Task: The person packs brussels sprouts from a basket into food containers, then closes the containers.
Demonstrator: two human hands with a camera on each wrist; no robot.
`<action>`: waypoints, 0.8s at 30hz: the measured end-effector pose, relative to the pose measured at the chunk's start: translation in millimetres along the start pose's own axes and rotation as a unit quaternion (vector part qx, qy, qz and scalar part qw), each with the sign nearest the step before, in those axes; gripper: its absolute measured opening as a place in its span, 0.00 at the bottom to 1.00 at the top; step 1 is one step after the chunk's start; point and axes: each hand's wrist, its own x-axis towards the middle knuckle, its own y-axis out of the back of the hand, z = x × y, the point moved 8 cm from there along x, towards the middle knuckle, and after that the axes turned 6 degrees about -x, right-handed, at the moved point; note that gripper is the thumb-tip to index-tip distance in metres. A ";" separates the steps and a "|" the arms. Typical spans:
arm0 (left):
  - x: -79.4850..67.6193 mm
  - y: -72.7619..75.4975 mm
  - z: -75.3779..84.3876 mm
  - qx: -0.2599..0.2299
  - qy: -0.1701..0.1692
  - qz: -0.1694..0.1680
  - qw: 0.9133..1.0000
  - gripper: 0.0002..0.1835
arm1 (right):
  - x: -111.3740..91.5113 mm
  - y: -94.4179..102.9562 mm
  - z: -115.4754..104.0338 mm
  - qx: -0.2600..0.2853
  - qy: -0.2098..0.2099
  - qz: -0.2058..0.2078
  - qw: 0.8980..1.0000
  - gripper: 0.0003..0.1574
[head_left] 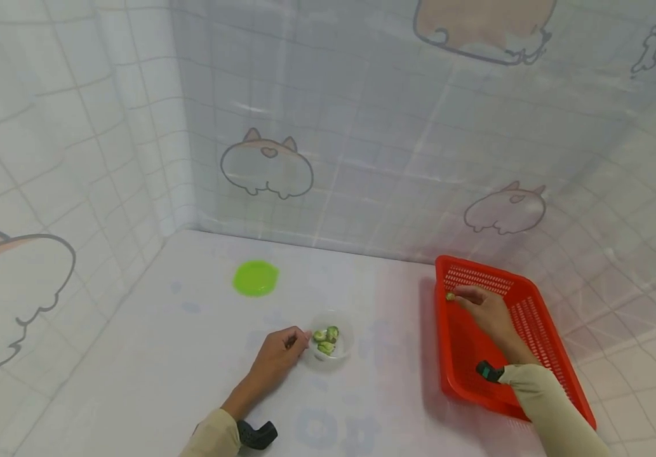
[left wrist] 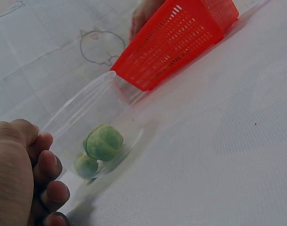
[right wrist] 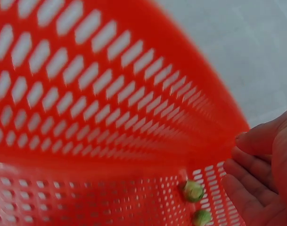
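Note:
My left hand [head_left: 279,355] pinches the near-left rim of a clear plastic bowl [head_left: 346,346], its other fingers loosely curled beside the wall. Several green Brussels sprouts [head_left: 326,348] lie in that bowl; the left wrist view shows a sprout [left wrist: 104,142] through the clear side. Reaching into the red basket [head_left: 446,362], my right hand [head_left: 488,312] has thumb and fingers apart, with nothing visible between them. A small sprout [head_left: 450,296] shows at its fingertips in the head view. Two sprouts [right wrist: 193,190] lie low in the basket's corner in the right wrist view.
A bright green round lid or plate [head_left: 256,278] lies on the white table [head_left: 202,355] behind the bowl. The perforated basket stands at the right, close to the curtain. A tile-patterned curtain [head_left: 362,158] hangs at the back and both sides.

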 end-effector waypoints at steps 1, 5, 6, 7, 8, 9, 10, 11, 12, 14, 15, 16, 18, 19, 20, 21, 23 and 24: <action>-0.2 0.0 -0.3 0.000 0.000 -0.001 1.000 0.22 | 2.0 -0.5 3.1 -0.007 -0.004 -0.001 1.000 0.25; -0.6 0.0 -0.6 0.001 -0.001 -0.004 1.000 0.22 | 10.2 -4.3 12.9 -0.027 -0.013 -0.010 1.000 0.23; -0.7 0.3 -0.1 0.002 -0.002 -0.004 1.000 0.22 | 12.4 -5.6 14.7 -0.032 -0.013 -0.011 0.999 0.23; -0.8 0.3 0.5 0.002 -0.003 -0.003 1.000 0.21 | 14.5 -6.3 15.6 -0.037 -0.011 -0.010 0.999 0.22; -0.8 0.3 0.6 0.002 -0.003 -0.003 1.000 0.21 | 16.5 -7.3 16.0 -0.041 -0.007 -0.009 0.999 0.22; -0.6 0.2 0.8 0.002 -0.005 -0.003 1.000 0.21 | 18.2 -8.2 16.1 -0.045 -0.002 -0.008 0.999 0.21; -0.5 0.2 0.8 0.001 -0.005 -0.002 1.000 0.21 | 19.8 -9.1 16.4 -0.051 0.001 -0.007 0.999 0.21; -0.5 0.0 0.9 0.001 -0.006 -0.002 1.000 0.21 | 21.3 -10.0 16.9 -0.056 0.004 -0.007 0.998 0.21; -0.7 -0.1 1.3 0.000 -0.006 -0.002 1.000 0.20 | 22.6 -11.1 17.5 -0.062 0.006 -0.008 0.998 0.20; -1.2 -0.6 1.6 0.000 -0.005 -0.002 1.000 0.20 | 24.6 -13.3 19.2 -0.071 0.011 -0.011 0.997 0.20; -1.5 -0.7 2.1 0.000 -0.004 -0.002 1.000 0.20 | 25.5 -14.2 21.3 -0.074 0.010 -0.013 0.997 0.21; -1.9 -0.8 2.5 0.000 -0.003 -0.003 1.000 0.20 | 26.9 -15.5 24.1 -0.076 0.008 -0.015 0.997 0.21; -2.5 -0.8 3.6 0.001 -0.001 -0.004 1.000 0.20 | 29.1 -17.4 28.8 -0.072 0.004 -0.017 0.997 0.21; -2.6 -0.9 3.7 0.002 0.000 -0.004 1.000 0.20 | 30.2 -18.3 31.2 -0.070 0.001 -0.016 0.997 0.22; -2.6 -0.8 3.8 0.002 0.000 -0.005 1.000 0.20 | 31.6 -19.2 34.2 -0.067 -0.004 -0.016 0.998 0.22; -2.7 -0.6 4.1 0.002 0.001 -0.005 1.000 0.20 | 32.7 -19.9 36.7 -0.064 -0.008 -0.015 0.998 0.22; -3.0 0.0 4.6 0.003 0.001 -0.005 1.000 0.21 | 35.2 -21.6 39.5 -0.061 -0.013 -0.014 0.998 0.23; -3.3 0.1 4.9 0.002 0.000 -0.006 1.000 0.21 | 36.5 -22.4 41.0 -0.059 -0.016 -0.014 0.998 0.24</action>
